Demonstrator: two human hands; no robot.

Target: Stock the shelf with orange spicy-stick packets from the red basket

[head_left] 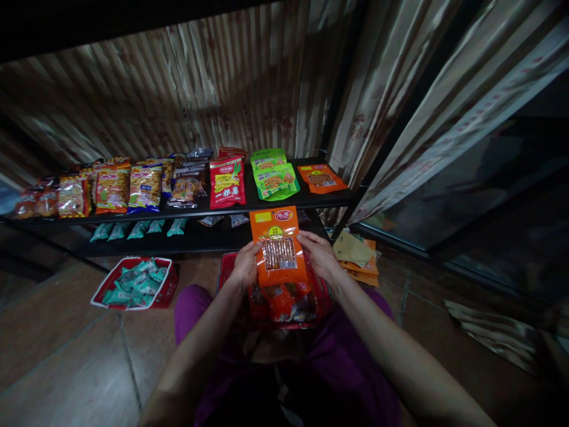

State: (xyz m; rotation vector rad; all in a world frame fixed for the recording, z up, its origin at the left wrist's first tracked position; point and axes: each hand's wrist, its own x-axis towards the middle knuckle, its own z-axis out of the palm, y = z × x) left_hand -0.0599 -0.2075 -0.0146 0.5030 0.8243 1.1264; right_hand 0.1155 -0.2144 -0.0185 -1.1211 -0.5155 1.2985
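Between my two hands an orange snack packet (pixel 279 246) with a clear window is held upright, its front facing me. My left hand (pixel 247 264) pinches its left edge, and my right hand (pixel 317 254) grips the right edge. Directly below, a red basket (pixel 227 267) between my knees holds more orange packets (pixel 284 301). On the shelf beyond lies a similar orange packet (pixel 322 178) at the right end. Beside it are green snack packets (pixel 274 178) and a red packet (pixel 227 182).
More snack bags (pixel 112 187) line the left of the black shelf (pixel 249 209). Small teal packets (pixel 140 229) sit on the lower shelf. A second red basket (pixel 171 290) of teal packets stands on the floor at left. Orange and tan sheets (pixel 355 252) lie at right.
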